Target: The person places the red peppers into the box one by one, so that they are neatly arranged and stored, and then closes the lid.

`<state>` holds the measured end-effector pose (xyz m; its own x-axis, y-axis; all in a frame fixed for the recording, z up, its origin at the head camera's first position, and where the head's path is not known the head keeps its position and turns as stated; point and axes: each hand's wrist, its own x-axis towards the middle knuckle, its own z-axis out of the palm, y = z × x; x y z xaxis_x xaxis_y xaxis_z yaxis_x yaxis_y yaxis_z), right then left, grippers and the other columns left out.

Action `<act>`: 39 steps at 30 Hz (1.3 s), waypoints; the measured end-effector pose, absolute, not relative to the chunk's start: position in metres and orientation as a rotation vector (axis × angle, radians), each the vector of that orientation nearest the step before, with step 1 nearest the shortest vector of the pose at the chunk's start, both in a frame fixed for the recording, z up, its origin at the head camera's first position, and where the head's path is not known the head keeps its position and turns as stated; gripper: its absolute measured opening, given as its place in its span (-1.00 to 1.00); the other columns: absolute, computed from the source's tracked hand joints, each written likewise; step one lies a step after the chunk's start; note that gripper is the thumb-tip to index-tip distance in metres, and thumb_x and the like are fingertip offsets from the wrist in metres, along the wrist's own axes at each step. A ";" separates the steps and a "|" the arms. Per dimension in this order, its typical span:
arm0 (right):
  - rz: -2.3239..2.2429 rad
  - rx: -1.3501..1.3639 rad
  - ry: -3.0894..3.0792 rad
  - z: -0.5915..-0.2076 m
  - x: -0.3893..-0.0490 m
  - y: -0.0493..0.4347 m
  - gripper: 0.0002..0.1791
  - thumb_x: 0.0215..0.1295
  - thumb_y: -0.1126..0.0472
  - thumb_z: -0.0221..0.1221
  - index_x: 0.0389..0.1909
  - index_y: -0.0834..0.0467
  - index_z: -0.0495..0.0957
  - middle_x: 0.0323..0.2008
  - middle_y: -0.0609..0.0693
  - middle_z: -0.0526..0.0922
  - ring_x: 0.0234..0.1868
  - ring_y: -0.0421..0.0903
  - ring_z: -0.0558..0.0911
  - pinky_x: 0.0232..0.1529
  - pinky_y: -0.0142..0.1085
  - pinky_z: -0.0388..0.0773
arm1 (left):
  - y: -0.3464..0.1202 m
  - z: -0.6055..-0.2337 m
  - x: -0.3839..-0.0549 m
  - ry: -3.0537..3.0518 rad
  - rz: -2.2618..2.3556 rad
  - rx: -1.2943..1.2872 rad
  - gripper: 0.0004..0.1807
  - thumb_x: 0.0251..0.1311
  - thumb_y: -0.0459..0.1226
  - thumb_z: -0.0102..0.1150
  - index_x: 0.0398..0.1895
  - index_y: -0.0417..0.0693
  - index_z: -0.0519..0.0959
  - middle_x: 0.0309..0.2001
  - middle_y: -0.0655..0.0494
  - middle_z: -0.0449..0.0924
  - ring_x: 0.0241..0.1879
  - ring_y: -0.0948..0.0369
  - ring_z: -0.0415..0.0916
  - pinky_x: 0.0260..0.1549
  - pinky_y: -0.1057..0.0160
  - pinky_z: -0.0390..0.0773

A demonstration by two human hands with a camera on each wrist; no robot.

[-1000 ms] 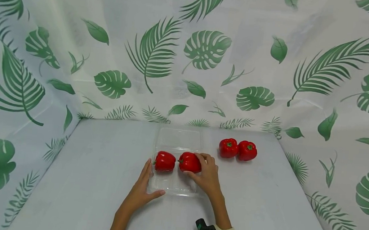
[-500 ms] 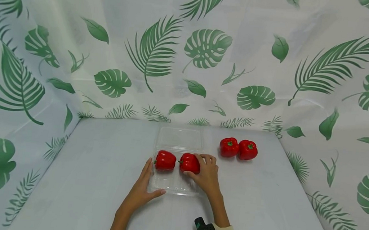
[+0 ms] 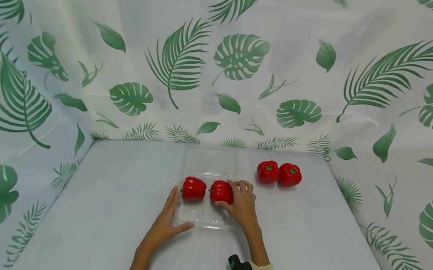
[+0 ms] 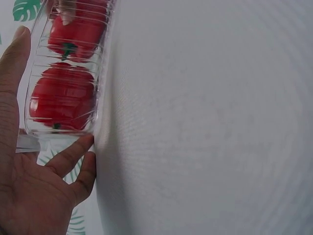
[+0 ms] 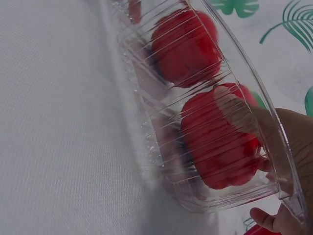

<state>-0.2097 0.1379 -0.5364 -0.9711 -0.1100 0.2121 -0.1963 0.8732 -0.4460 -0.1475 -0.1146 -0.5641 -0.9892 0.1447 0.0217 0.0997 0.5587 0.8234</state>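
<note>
A clear plastic clamshell container (image 3: 191, 214) lies on the table with its lid (image 3: 210, 162) folded back. Two red bell peppers sit side by side inside it, the left pepper (image 3: 194, 188) and the right pepper (image 3: 220, 191), stems toward the left. My right hand (image 3: 243, 205) reaches over the container's right edge and grips the right pepper between thumb and fingers. My left hand (image 3: 163, 224) is spread along the left wall, straight fingertips at the container's side (image 4: 95, 112) and thumb near the front edge. In the right wrist view the thumb (image 5: 234, 110) presses on the pepper.
Two more red bell peppers, one (image 3: 268, 172) beside the other (image 3: 290, 175), stand at the back right of the white table (image 3: 103, 211). A leaf-patterned sheet (image 3: 192, 57) hangs behind and at both sides of the table.
The right pepper has shifted very slightly left, with my right hand still gripping it. My left hand and the container look unmoved.
</note>
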 end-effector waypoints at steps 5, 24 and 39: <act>0.714 0.234 -2.867 -0.538 -0.209 0.139 -0.06 -0.15 -0.13 0.51 0.32 0.06 0.40 0.16 0.13 0.46 0.31 0.11 0.26 0.14 0.18 0.47 | -0.114 -0.564 -0.147 2.739 1.422 0.204 0.27 -0.05 0.15 0.42 0.59 0.21 -0.25 0.60 0.26 -0.32 0.56 -0.02 -0.13 0.33 -0.25 0.21; 0.785 0.244 -2.861 -0.539 -0.206 0.143 -0.05 -0.11 -0.11 0.51 0.36 0.02 0.35 0.21 0.13 0.42 0.35 0.11 0.24 0.19 0.19 0.45 | -0.113 -0.566 -0.146 2.736 1.434 0.193 0.27 -0.06 0.16 0.42 0.59 0.22 -0.24 0.60 0.25 -0.32 0.54 -0.05 -0.06 0.30 -0.27 0.24; 1.023 0.148 -2.587 -0.530 -0.210 0.159 -0.45 0.20 0.02 0.34 0.18 0.13 0.52 0.08 0.16 0.55 0.17 0.11 0.51 0.21 0.08 0.53 | -0.114 -0.565 -0.146 2.731 1.443 0.181 0.28 -0.07 0.17 0.42 0.58 0.24 -0.25 0.60 0.29 -0.32 0.55 -0.03 -0.08 0.32 -0.26 0.22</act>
<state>-0.2100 0.1591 -0.5296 -0.9320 0.0320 0.3610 -0.2235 0.7332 -0.6422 -0.1462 -0.1137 -0.5648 -0.9921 0.1252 0.0128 0.0811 0.5586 0.8254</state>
